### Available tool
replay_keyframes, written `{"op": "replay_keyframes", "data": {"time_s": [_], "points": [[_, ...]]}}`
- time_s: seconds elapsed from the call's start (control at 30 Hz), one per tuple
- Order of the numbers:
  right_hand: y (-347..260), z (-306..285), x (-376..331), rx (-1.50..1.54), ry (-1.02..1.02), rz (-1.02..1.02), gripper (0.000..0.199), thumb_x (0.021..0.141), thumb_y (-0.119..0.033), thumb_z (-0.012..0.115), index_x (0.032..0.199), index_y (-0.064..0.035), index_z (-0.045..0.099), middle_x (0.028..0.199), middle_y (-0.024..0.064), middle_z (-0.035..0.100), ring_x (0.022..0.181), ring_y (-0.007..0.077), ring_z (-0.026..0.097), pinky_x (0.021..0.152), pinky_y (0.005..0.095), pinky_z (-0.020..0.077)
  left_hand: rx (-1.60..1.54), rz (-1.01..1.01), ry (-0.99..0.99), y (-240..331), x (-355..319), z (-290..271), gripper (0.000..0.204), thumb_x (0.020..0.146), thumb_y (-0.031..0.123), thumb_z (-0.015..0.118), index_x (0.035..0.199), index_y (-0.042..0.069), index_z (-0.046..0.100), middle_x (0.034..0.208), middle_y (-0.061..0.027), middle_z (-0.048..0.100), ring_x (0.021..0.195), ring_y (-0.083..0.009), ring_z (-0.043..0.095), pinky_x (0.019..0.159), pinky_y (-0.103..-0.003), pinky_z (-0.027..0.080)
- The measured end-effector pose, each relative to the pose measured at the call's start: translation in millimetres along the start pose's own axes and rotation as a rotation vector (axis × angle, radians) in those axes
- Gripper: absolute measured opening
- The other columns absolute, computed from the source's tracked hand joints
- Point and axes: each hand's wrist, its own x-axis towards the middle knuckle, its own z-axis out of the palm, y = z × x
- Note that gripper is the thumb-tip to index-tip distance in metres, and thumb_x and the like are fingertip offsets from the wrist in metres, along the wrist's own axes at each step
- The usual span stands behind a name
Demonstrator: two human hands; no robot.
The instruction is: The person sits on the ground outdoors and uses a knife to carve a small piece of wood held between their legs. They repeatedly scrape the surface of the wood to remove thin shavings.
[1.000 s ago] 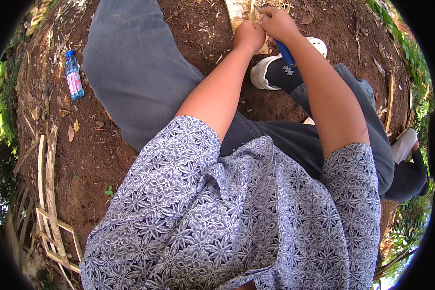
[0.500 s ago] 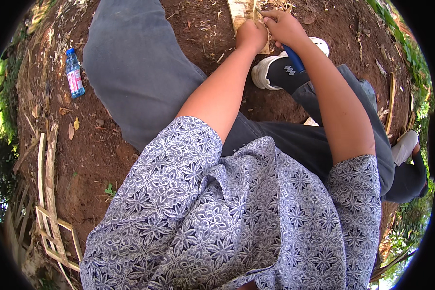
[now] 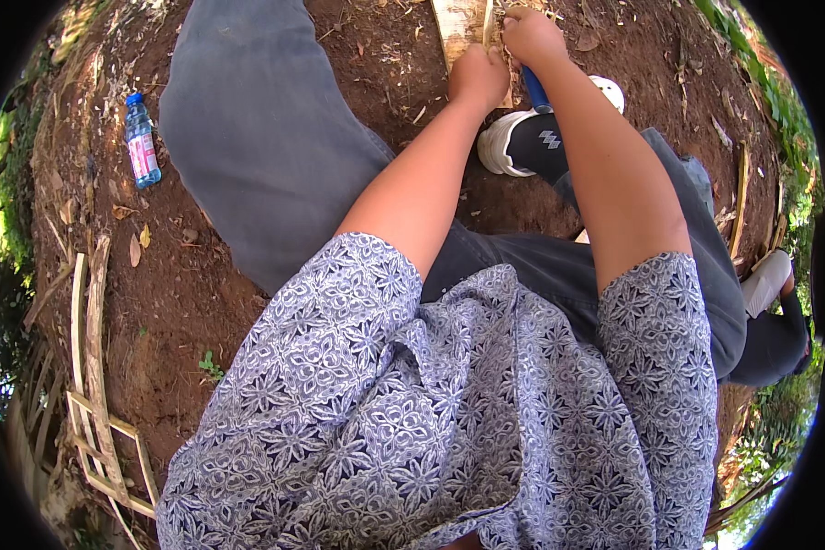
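Note:
At the top of the view, my left hand (image 3: 479,77) is closed round a thin pale wooden strip (image 3: 488,22). The strip stands up over a flat wooden board (image 3: 453,29) lying on the soil. Just to the right, my right hand (image 3: 534,38) is closed on a blue-handled tool (image 3: 535,92). Its handle sticks out below the hand toward me, while its working end is hidden. The two hands are close but apart.
My white shoe (image 3: 497,147) is just below the hands. A clear bottle with a blue cap (image 3: 142,142) stands or lies on the soil at left. A wooden frame of slats (image 3: 101,422) is at lower left. Another person's leg (image 3: 768,344) shows at far right.
My right hand has moved a little up and away from the left hand, taking the blue-handled tool along. My left hand stays nearly in place on the strip.

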Motion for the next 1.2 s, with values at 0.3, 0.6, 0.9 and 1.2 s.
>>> {"op": "replay_keyframes", "data": {"time_s": [0.3, 0.6, 0.9, 1.2], "points": [[-1.3, -23.1, -49.3, 0.338, -0.151, -0.063, 0.038, 0.101, -0.028, 0.056, 0.137, -0.0158, 0.064, 0.060, 0.0029, 0.061, 0.046, 0.0133, 0.061, 0.046, 0.0315, 0.0510, -0.084, -0.003, 0.030, -7.2, 5.9, 5.1, 0.041, 0.100, 0.033, 0.050, 0.101, -0.003, 0.068, 0.095, -0.0270, 0.071, 0.094, -0.0428, 0.070, 0.085, -0.050, 0.054], [-17.0, -31.1, -42.2, -0.007, -0.084, -0.158, 0.032, 0.092, -0.019, 0.057, 0.119, -0.0089, 0.072, 0.090, 0.0202, 0.068, 0.085, 0.0316, 0.067, 0.079, 0.0429, 0.0530, -0.027, 0.005, 0.022, 0.3, 4.8, 5.8, 0.039, 0.098, 0.032, 0.052, 0.101, -0.003, 0.069, 0.099, -0.0272, 0.072, 0.098, -0.0427, 0.070, 0.085, -0.050, 0.054], [-16.1, -5.7, -3.4, -0.064, 0.086, -0.110, 0.029, 0.089, -0.018, 0.055, 0.101, -0.0012, 0.075, 0.098, 0.0286, 0.071, 0.095, 0.0426, 0.071, 0.086, 0.0488, 0.0563, -0.017, -0.032, -0.003, 1.5, 4.1, 3.8, 0.038, 0.099, 0.032, 0.052, 0.102, -0.002, 0.068, 0.102, -0.0273, 0.071, 0.100, -0.0426, 0.069, 0.087, -0.050, 0.054], [-26.1, -42.3, -41.0, 0.087, -0.101, -0.211, 0.029, 0.086, -0.016, 0.056, 0.105, -0.0034, 0.075, 0.096, 0.0279, 0.072, 0.088, 0.0417, 0.072, 0.080, 0.0477, 0.0578, -0.080, 0.006, 0.083, -7.5, 6.0, 10.3, 0.046, 0.102, 0.038, 0.044, 0.101, -0.001, 0.069, 0.100, -0.0276, 0.071, 0.099, -0.0454, 0.068, 0.086, -0.052, 0.052]]}}
